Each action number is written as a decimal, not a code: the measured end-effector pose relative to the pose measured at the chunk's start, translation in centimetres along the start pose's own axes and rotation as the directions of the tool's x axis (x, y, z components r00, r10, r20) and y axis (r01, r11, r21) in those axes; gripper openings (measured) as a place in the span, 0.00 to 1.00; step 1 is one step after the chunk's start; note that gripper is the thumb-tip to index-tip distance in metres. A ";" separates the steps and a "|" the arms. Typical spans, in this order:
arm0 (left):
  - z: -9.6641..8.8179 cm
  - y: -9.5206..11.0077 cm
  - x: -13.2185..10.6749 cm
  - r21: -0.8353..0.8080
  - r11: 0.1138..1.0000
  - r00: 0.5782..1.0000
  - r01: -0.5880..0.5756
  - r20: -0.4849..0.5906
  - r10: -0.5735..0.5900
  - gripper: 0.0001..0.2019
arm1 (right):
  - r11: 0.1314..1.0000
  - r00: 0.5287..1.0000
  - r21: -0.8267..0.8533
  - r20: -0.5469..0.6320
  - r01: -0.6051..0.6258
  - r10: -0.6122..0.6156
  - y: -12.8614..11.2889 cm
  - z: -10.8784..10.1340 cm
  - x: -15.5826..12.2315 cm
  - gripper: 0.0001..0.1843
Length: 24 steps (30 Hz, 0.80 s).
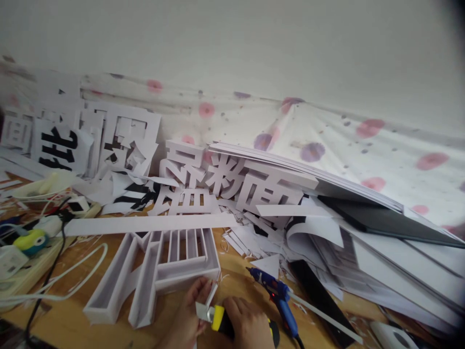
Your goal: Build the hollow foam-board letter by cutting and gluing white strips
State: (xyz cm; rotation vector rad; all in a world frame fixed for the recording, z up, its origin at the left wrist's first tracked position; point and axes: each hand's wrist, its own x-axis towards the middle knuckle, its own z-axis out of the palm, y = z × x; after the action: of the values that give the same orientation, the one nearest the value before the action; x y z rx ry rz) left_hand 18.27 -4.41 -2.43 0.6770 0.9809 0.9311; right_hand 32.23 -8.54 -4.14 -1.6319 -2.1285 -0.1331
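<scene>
Near the front edge of the table, my right hand [247,322] is wrapped round a yellow and black utility knife [218,317]. Its wide metal blade points left, at my left hand [196,303]. Between the fingers of that hand is a narrow white foam-board strip [212,293], and the blade lies close against it; I cannot tell whether it cuts in. Just behind my hands lies a hollow white foam-board character [187,275] with raised walls. A blue hot glue gun [274,291] with a long white glue stick rests to the right.
A long white strip [152,224] crosses behind the hollow character. Several finished white characters [225,177] stand at the back, among paper scraps. Stacked boards [385,261] and a black bar [319,303] lie right. A power strip [47,261] with cables is at left.
</scene>
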 end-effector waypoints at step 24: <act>-0.3 -0.8 0.8 0.003 0.996 0.986 -0.092 0.141 0.091 0.26 | 0.989 0.990 -0.035 0.010 -0.142 0.142 0.0 -1.1 0.6 0.12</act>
State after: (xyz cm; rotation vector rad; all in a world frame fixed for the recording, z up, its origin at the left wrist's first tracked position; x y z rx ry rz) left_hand 18.46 -4.03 -3.58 0.7905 0.8353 0.9463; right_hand 32.43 -8.37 -2.93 -1.8019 -2.0209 -0.1155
